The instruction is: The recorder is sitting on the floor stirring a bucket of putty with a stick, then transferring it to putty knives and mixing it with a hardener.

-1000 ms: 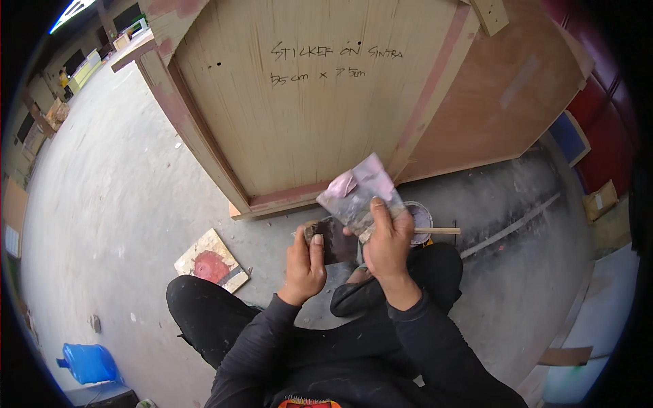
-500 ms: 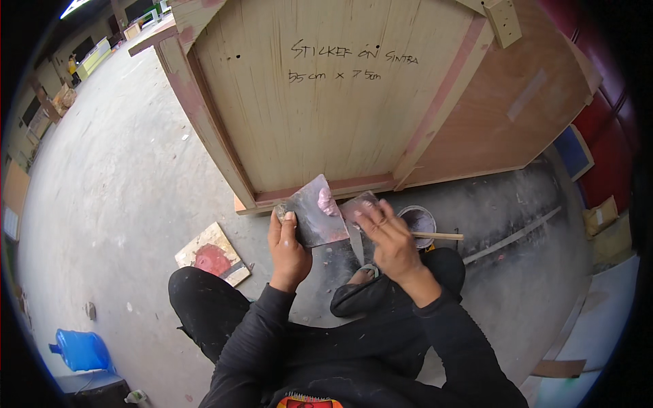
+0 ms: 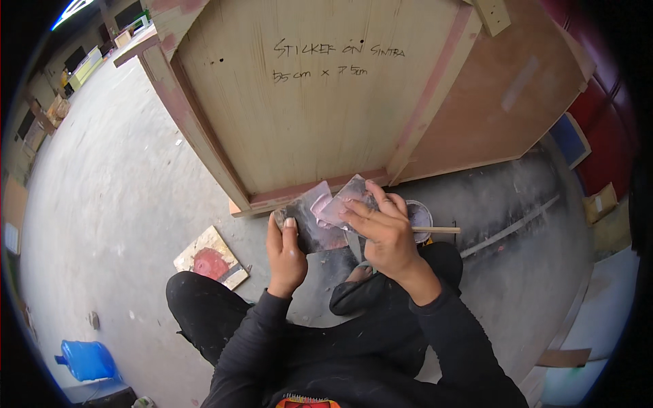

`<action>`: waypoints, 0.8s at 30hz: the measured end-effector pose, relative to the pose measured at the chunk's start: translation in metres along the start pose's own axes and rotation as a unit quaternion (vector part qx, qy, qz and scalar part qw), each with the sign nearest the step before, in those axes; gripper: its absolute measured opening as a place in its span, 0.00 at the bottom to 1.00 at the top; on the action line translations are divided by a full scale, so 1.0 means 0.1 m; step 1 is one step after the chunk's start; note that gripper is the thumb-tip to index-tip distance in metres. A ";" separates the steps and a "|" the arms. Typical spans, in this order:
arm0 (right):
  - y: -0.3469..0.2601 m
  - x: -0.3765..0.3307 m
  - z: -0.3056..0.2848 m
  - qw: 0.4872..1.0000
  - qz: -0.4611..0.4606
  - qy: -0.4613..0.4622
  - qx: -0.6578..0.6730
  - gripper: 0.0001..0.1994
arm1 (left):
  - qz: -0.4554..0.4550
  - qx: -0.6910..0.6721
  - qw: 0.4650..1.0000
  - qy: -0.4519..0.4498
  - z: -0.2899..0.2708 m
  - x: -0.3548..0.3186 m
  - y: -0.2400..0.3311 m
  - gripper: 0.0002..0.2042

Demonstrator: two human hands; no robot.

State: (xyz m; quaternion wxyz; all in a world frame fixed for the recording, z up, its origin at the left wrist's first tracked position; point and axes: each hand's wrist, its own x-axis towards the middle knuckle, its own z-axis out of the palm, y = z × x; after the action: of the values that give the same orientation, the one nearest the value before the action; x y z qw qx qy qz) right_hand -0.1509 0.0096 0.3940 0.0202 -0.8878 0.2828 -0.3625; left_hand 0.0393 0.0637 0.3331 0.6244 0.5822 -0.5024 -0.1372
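Low in front of the cabinet, my left hand (image 3: 287, 262) grips the edge of a flat, smeared palette plate (image 3: 306, 234), thumb on top. A lump of pink putty (image 3: 318, 206) lies toward the plate's far right side. My right hand (image 3: 391, 241) pinches a clear, flat spreader (image 3: 355, 189), fingers lying along its face. The spreader's left edge touches the putty and overlaps the plate. Just right of that hand stands a small tub (image 3: 420, 215) of pinkish paste, partly hidden, with a wooden stick (image 3: 441, 230) by it.
A wooden cabinet (image 3: 299, 129) with handwriting on its panel stands directly ahead. On the floor to my left lies a board (image 3: 216, 239) with a red patch. A blue water jug (image 3: 88, 360) rests farther left. Cardboard (image 3: 600, 204) and panels line the right side.
My right hand has brought the spreader leftward onto the putty, and its blur is gone. The putty looks smeared against the spreader's edge. The view has shifted slightly.
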 end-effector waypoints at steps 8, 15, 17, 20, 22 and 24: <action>0.07 -0.37 0.29 0.991 0.103 0.039 0.073 0.26 | -0.268 -0.521 0.810 0.014 -0.04 0.09 -0.06 0.11; -0.18 -0.51 0.29 0.680 0.369 0.189 0.605 0.14 | -0.132 -0.234 0.961 0.072 0.03 0.07 -0.08 0.13; -0.31 -0.45 0.43 0.673 0.426 0.212 0.566 0.09 | -0.076 -0.181 0.979 0.060 0.05 0.01 -0.04 0.12; -0.37 -0.28 0.57 0.636 0.487 0.237 0.550 0.05 | -0.037 -0.133 0.990 0.036 0.05 -0.04 -0.01 0.11; -0.35 -0.13 0.55 0.602 0.512 0.264 0.553 0.05 | -0.035 -0.072 0.997 0.000 0.04 -0.09 0.01 0.11; -0.29 -0.01 0.44 0.639 0.454 0.268 0.560 0.08 | -0.014 -0.091 0.995 -0.026 0.04 -0.10 0.01 0.10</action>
State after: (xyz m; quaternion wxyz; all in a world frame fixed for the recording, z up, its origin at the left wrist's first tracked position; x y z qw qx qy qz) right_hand -0.1082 0.0267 0.3677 0.5989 -0.3304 0.3864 -0.6188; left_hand 0.0314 0.0688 0.3283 0.6596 0.5262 -0.4955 -0.2062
